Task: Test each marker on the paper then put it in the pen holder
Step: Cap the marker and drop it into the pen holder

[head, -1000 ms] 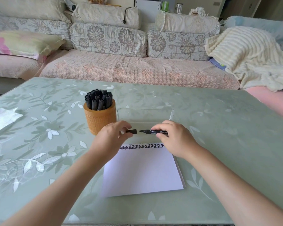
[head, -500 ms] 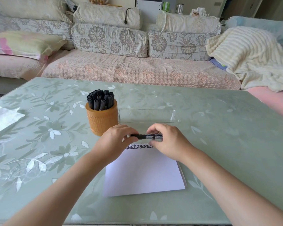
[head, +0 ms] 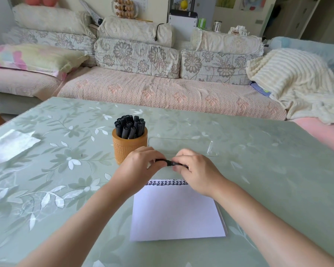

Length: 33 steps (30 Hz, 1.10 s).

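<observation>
Both arms reach forward from the bottom corners and meet in the middle, above the far edge of the paper [head: 176, 212]. The left hand [head: 141, 166] curls its fingers into a tight grip on one end of a black marker [head: 171, 162]. The right hand [head: 196, 168] has its grip closed on the other end. The marker lies sideways between the two hands, a little lower on the right. It is thin and round, with small white print on its side. I cannot tell if the cap is pushed all the way on.

The paper is flat, white and smooth. A row of black marks runs along its far edge, just below the hands. The pen holder [head: 128, 146] stands just left of the left hand. It is a round brown cup with a rough, bumpy side, and it is packed with black markers standing up. A clear, shiny plastic tray [head: 181, 145] sits just behind the hands. The counter [head: 268, 160] is pale green and glossy, with white leaves and flowers on it.
</observation>
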Motion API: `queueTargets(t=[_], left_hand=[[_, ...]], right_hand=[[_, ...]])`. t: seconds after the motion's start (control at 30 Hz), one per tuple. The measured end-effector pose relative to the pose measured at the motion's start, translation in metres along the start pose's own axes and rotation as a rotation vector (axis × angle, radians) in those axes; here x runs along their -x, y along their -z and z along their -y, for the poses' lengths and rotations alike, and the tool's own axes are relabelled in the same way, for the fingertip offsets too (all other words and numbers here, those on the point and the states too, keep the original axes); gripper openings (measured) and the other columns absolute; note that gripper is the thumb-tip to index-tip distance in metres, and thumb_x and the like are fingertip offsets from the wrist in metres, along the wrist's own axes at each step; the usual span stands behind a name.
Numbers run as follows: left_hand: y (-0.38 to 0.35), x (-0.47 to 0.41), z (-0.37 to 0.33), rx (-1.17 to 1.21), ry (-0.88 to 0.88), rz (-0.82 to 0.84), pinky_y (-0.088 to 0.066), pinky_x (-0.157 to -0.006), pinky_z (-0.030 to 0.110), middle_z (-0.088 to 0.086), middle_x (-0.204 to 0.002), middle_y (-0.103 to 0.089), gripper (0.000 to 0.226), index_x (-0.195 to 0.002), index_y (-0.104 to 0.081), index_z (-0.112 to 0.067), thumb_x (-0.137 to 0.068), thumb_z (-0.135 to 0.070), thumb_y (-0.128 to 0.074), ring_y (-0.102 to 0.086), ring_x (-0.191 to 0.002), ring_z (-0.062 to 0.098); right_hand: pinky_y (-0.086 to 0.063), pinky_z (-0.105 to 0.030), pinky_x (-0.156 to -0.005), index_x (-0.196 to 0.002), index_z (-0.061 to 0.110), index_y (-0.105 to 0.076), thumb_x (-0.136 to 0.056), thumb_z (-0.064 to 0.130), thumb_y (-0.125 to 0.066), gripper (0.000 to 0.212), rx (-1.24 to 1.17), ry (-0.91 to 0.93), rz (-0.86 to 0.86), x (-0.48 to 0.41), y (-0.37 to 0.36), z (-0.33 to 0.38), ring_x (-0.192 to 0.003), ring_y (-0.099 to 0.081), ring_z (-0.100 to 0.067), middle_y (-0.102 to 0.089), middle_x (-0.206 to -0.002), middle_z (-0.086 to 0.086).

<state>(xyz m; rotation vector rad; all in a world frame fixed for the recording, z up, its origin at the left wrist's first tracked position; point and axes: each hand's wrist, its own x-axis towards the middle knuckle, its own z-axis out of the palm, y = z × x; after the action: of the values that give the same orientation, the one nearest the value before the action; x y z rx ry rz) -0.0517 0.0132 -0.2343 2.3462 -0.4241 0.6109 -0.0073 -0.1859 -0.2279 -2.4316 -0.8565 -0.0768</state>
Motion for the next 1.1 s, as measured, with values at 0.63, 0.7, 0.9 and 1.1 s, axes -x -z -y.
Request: queueTargets(t=[0.63,0.7,0.9,1.1], left_hand=[[0.052,-0.025,0.072,0.207,0.49,-0.127,-0.027,-0.108,0.033,0.003,-0.147,-0.039,0.083,-0.149,-0.018,-0.033,-0.082,-0.045,-0.066,-0.032,-0.137,0.019],[0.052,-0.028,0.072,0.182,0.485,-0.146,-0.03,-0.107,0.035,0.005,-0.14,-0.046,0.07,-0.148,-0.024,-0.032,-0.088,-0.038,-0.061,-0.038,-0.132,0.021],[0.048,-0.033,0.068,0.193,0.411,-0.225,-0.036,-0.099,0.03,-0.003,-0.13,-0.054,0.053,-0.143,-0.036,-0.031,-0.093,-0.025,-0.054,-0.047,-0.123,0.018],[0.046,-0.039,0.065,0.283,0.345,-0.297,-0.035,-0.105,0.028,-0.008,-0.134,-0.052,0.046,-0.141,-0.042,-0.027,-0.095,-0.024,-0.047,-0.046,-0.124,0.009]], right_hand=[[-0.059,-0.047,-0.083,-0.09,0.027,-0.064,-0.088,0.007,-0.067,0.02,-0.656,-0.121,-0.475,-0.095,-0.009,0.065,-0.082,-0.074,-0.018,-0.07,-0.088,-0.001],[-0.059,-0.042,-0.084,-0.091,0.028,-0.065,-0.086,0.009,-0.069,0.02,-0.612,-0.093,-0.459,-0.099,-0.015,0.066,-0.082,-0.074,-0.015,-0.072,-0.088,0.004],[-0.051,-0.018,-0.073,-0.123,0.036,-0.052,-0.081,0.009,-0.073,0.054,-0.307,0.066,-0.444,-0.107,-0.026,0.077,-0.071,-0.064,-0.004,-0.066,-0.086,0.009],[-0.045,-0.021,-0.093,-0.119,0.023,-0.07,-0.079,0.012,-0.075,0.042,-0.08,0.167,-0.424,-0.115,-0.041,0.068,-0.099,-0.056,-0.008,-0.055,-0.116,0.001]])
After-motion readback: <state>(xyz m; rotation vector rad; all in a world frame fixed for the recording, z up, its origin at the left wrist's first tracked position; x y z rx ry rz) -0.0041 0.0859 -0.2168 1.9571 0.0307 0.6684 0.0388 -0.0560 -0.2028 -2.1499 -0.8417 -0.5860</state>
